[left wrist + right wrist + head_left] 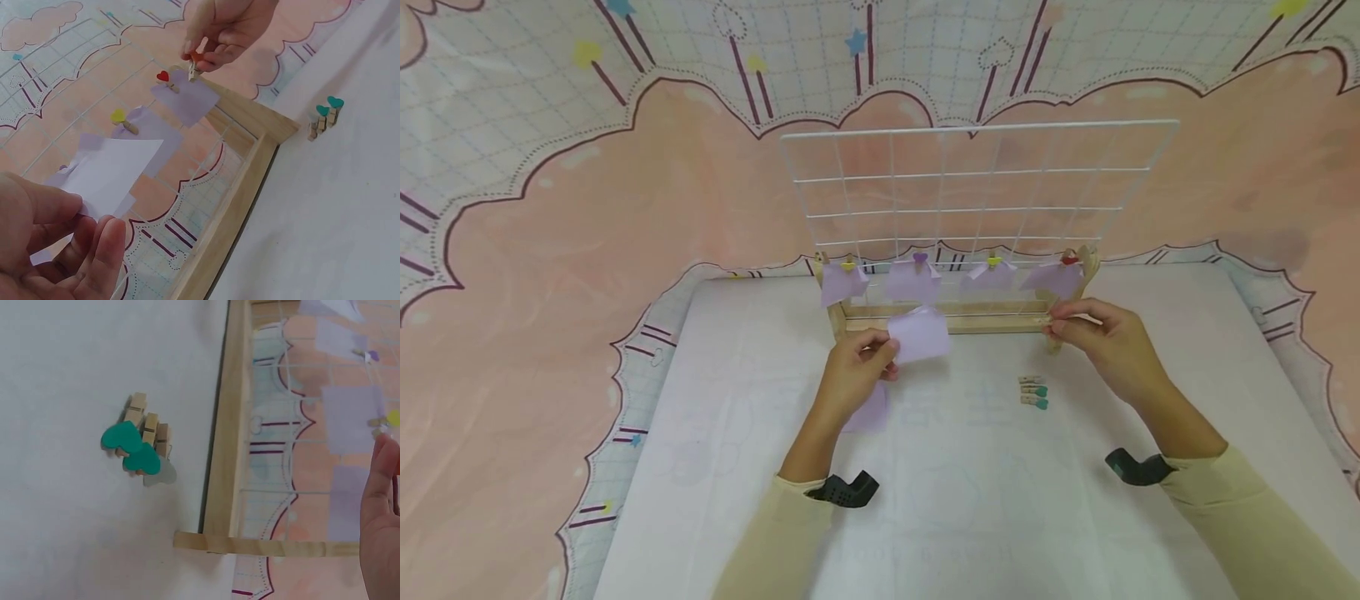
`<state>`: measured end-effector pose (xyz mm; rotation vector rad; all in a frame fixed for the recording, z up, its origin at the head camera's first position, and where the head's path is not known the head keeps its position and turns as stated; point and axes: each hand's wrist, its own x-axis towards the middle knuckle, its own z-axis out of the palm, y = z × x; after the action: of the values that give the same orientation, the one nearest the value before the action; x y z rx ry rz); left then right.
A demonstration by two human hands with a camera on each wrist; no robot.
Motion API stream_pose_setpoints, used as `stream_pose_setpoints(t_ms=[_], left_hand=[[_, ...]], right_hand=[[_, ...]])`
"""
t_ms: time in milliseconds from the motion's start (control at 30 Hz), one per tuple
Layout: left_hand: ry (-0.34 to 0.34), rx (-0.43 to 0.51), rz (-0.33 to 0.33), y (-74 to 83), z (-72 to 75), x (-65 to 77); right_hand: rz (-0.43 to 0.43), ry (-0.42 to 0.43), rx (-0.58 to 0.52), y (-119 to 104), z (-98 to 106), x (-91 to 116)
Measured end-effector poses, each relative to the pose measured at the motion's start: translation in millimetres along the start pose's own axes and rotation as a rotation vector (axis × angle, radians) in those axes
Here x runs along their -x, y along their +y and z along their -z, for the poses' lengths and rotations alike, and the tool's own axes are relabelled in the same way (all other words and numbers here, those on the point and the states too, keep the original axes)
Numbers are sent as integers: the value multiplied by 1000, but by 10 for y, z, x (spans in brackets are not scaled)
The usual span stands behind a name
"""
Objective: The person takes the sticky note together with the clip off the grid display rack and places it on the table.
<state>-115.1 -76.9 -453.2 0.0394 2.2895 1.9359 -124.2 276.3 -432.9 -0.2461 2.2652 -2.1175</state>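
Observation:
My left hand (850,371) pinches a small lilac paper sheet (921,335) by its left edge, in front of the white wire grid (970,173). Over at the right end of the rack's wooden base (1000,322), my right hand (1108,350) pinches a small wooden clothespin (192,70) with an orange-red heart, seen best in the left wrist view. Several lilac sheets (913,283) hang along the grid's lower part from heart clothespins in yellow, purple and red. The red-heart clothespin (165,80) holds the rightmost sheet (186,98).
On the white tabletop (962,500), before the rack's right half, lie three clothespins (150,431), two with teal hearts and one with a pale grey heart. Another lilac sheet (867,410) lies partly behind my left hand. A patterned cloth (587,208) covers the background.

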Motion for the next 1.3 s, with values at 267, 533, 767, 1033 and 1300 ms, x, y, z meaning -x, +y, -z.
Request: stream_pose_setpoints(t_ms=[267, 533, 767, 1033, 1300], left_hand=[[23, -23, 13, -102, 42, 46], [27, -33, 36, -221, 120, 135], [45, -33, 58, -351, 219, 224], [64, -53, 71, -448, 312, 314], [110, -95, 94, -510, 394, 387]], right_hand=[[-43, -10, 53, 76, 36, 61], [-64, -17, 183, 213, 56, 120], [-70, -18, 127, 343, 73, 144], [-92, -35, 20, 455, 107, 173], [-98, -28, -52, 536, 125, 198]])
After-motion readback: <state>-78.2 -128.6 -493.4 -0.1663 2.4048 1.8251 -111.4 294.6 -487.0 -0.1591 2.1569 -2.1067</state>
